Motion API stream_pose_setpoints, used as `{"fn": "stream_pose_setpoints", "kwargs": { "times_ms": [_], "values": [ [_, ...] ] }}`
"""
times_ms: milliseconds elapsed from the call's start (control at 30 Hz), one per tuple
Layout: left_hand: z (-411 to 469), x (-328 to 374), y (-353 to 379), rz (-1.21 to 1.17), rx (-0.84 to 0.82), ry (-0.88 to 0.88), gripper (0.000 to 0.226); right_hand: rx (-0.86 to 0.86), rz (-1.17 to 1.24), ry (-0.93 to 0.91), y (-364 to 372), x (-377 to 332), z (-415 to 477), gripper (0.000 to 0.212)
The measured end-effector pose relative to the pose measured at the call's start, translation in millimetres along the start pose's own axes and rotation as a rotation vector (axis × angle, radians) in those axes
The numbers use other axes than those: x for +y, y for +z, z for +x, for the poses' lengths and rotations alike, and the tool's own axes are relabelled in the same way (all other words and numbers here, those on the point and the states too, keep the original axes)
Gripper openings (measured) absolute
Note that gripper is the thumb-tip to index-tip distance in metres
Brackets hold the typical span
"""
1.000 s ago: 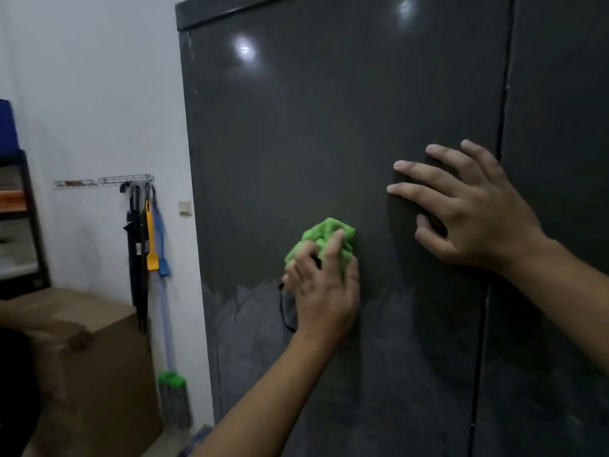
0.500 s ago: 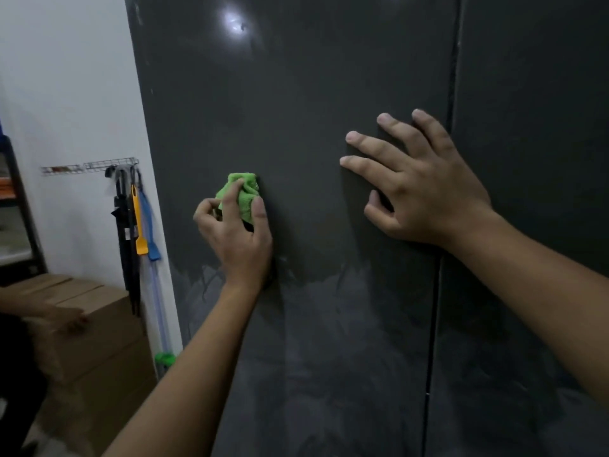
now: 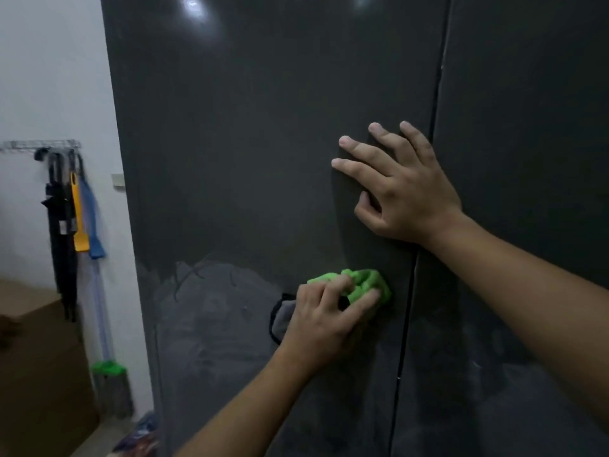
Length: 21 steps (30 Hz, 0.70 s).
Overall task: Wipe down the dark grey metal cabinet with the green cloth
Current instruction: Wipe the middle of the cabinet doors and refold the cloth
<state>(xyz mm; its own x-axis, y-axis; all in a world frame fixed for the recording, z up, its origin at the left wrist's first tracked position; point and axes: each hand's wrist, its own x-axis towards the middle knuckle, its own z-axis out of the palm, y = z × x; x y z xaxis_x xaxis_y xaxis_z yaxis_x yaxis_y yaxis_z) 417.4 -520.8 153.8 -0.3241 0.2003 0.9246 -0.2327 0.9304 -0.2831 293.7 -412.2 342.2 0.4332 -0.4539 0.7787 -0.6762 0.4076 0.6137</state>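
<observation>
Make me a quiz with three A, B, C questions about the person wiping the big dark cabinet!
1. Where is the green cloth?
A. On a cardboard box.
B. Against the cabinet door, near the seam between the doors.
C. Hanging on the wall rack.

2. What colour is the tool hanging right beside the blue tool?
A. Red.
B. Yellow.
C. White.

3. How is the right hand?
A. Flat on the cabinet, fingers straight.
B. Curled in a fist.
C. Holding a broom.

Answers:
1 B, the left hand grips it against the door by the seam.
2 B, a yellow tool hangs next to the blue one.
3 A, its fingers lie spread and straight on the door.
</observation>
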Motion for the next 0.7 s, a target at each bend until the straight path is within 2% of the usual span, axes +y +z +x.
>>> {"fn": "stream_pose_setpoints", "kwargs": {
  "times_ms": [133, 200, 333, 400, 467, 600, 700],
  "values": [
    [-8, -26, -13, 0.059, -0.026, 0.115, 0.045, -0.033, -0.026, -0.012, -4, -3, 0, 0.058],
    [-1, -45, -23, 0.055, 0.031, -0.031, 0.043, -0.035, -0.034, -0.012, -4, -4, 1, 0.059],
    [11, -63, -36, -0.015, 0.127, -0.493, 0.043, -0.045, -0.052, -0.003, -5, -7, 1, 0.059],
    [11, -59, -34, -0.026, 0.16, -0.573, 0.041, -0.058, -0.06, 0.0, -6, -9, 2, 0.06],
    [4, -50, -31, -0.013, 0.129, -0.514, 0.044, -0.073, -0.062, 0.001, -6, -10, 3, 0.061],
    [-32, -47, -26, 0.05, 0.011, -0.163, 0.047, -0.088, -0.077, -0.001, -4, -12, 1, 0.063],
    [-40, -58, -30, 0.089, 0.002, -0.078, 0.046, -0.093, -0.084, -0.004, -3, -12, 2, 0.062]
  ]
}}
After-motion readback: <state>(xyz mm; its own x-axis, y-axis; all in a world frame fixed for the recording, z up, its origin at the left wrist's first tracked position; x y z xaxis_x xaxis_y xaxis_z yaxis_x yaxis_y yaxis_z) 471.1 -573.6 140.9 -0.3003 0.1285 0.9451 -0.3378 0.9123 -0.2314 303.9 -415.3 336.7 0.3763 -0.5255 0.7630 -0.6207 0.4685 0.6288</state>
